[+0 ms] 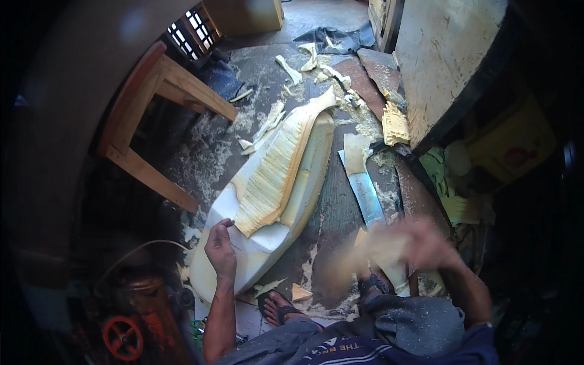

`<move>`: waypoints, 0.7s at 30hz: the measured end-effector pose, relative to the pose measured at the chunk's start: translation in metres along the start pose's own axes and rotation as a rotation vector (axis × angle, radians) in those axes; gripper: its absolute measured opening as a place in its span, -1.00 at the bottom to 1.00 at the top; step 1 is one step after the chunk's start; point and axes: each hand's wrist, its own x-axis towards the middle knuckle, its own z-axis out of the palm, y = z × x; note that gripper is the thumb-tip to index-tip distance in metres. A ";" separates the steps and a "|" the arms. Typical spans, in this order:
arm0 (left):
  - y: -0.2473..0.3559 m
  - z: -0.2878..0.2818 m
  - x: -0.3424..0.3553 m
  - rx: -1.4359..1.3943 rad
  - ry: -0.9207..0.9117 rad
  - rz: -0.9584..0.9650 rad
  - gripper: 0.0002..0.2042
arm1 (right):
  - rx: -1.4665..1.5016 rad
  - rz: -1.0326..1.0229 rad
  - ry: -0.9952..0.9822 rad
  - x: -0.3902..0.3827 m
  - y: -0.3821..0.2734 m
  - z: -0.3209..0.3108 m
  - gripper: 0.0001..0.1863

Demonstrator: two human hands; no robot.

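Note:
A long, pale foam block (248, 267), shaped like a motorcycle seat, lies slanting in front of me. Along its top rests a ridged yellow foam layer (274, 173) with rough cut edges. My left hand (221, 249) is closed at the near left of the foam, fingertips pinched beside the yellow layer's near corner. Whatever may be between them is too small to make out. To the right of the foam, my right hand (426, 244) is smeared by motion. It grips a blurred tan piece (371, 248) whose kind does not show.
A wooden stool (143, 103) lies tipped at the left, near a red gas cylinder (125, 337) with a handwheel. Foam scraps (289, 70) and crumbs litter the floor. A bluish sheet strip (365, 191) lies right of the foam, below a leaning board (450, 61).

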 end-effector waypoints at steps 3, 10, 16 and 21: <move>-0.006 0.002 -0.016 0.079 -0.004 0.013 -0.65 | -0.220 -0.149 -0.094 -0.001 0.015 0.002 -0.41; -0.017 -0.009 -0.047 0.140 -0.020 -0.098 -0.62 | 0.014 0.093 0.029 -0.013 0.023 -0.003 -0.32; 0.007 -0.003 -0.063 0.498 -0.127 0.388 -0.54 | 0.033 0.072 0.124 -0.016 0.006 0.007 -0.33; -0.004 0.001 -0.067 0.585 -0.115 0.373 -0.45 | -0.287 -0.159 0.113 -0.017 -0.001 0.019 -0.39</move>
